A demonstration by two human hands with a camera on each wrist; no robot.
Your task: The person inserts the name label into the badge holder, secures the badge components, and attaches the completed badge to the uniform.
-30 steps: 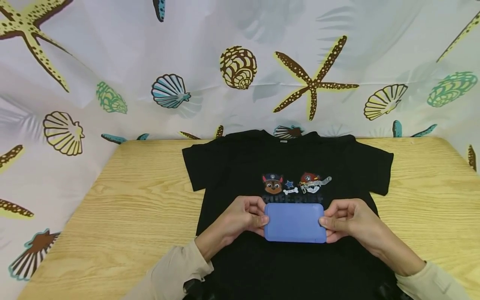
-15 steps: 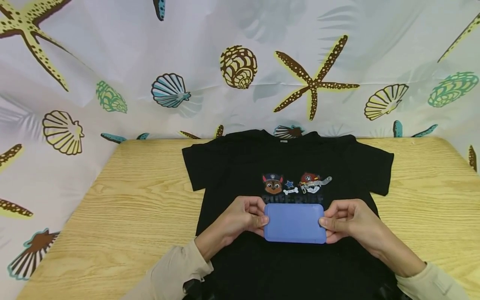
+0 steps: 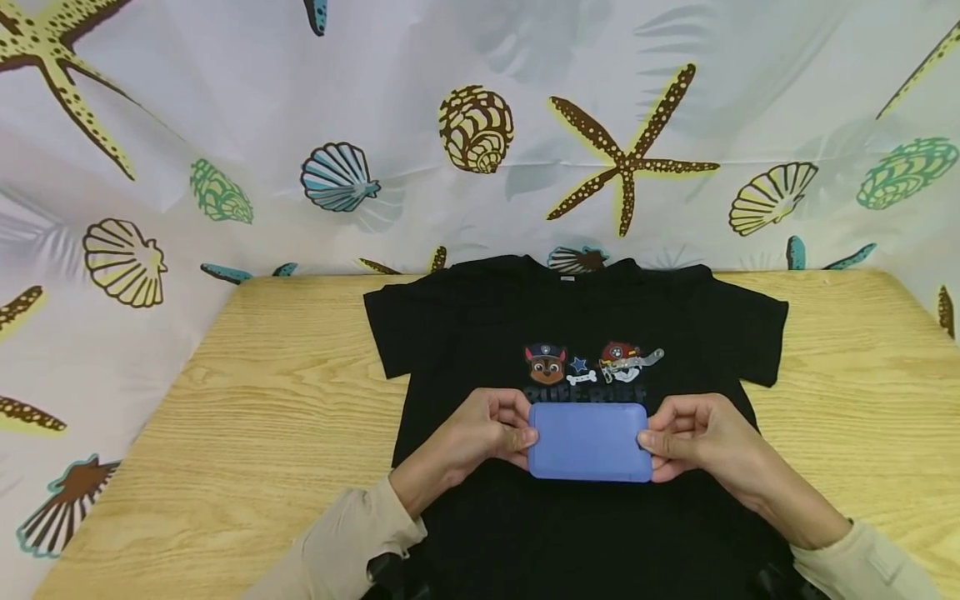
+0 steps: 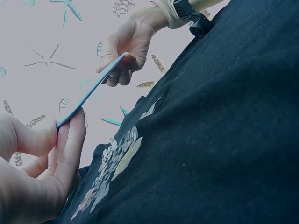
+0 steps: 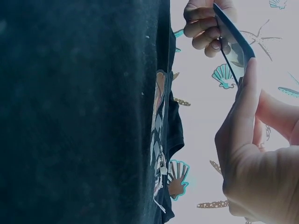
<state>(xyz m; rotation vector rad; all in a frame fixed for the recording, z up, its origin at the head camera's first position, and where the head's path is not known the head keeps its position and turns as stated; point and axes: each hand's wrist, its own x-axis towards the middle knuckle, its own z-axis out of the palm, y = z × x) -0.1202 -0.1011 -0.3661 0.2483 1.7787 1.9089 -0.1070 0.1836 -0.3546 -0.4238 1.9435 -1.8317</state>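
Observation:
A flat blue rectangular panel [image 3: 588,442] with rounded corners is held level between both hands. My left hand [image 3: 491,429] pinches its left end, thumb on top and fingers beneath. My right hand [image 3: 693,437] pinches the right end likewise. In the right wrist view the panel's underside [image 5: 233,51] is glossy and reflects the shell pattern. Seen from the left wrist, the panel [image 4: 88,93] is thin and raised above a black T-shirt [image 4: 224,126]. On the shirt [image 3: 480,333] two cartoon dog heads are printed, with lettering partly hidden by the panel.
The shirt lies spread on a wooden table [image 3: 285,400], neck toward the far edge. A silver strip [image 3: 641,361] with a round end overlaps the right dog's face. Behind and at the sides hangs a white curtain [image 3: 420,67] with starfish and shells.
The scene sits slightly higher in the head view than before. Both hands keep the same grip on the panel.

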